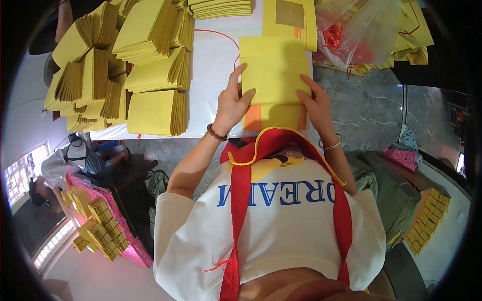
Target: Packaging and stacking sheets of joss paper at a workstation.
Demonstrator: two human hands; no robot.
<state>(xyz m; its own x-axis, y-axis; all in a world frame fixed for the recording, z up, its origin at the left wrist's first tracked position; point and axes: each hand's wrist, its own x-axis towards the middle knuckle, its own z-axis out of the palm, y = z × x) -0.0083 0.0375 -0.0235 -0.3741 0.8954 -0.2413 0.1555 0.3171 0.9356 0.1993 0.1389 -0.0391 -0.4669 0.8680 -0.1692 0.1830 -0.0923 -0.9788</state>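
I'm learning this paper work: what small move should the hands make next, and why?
Probably press the yellow paper flat: the left hand and right hand touch its opposite side edges, and a crease or edge line crosses its upper part.

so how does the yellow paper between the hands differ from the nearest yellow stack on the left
The yellow paper looks flat and thin, while the yellow stack is thick, with many layered edges showing on its right. The left hand and right hand touch the paper; neither touches the stack. Orange patches show at the paper's near edge, while the stack's broad face is plain. Both are yellow and roughly rectangular.
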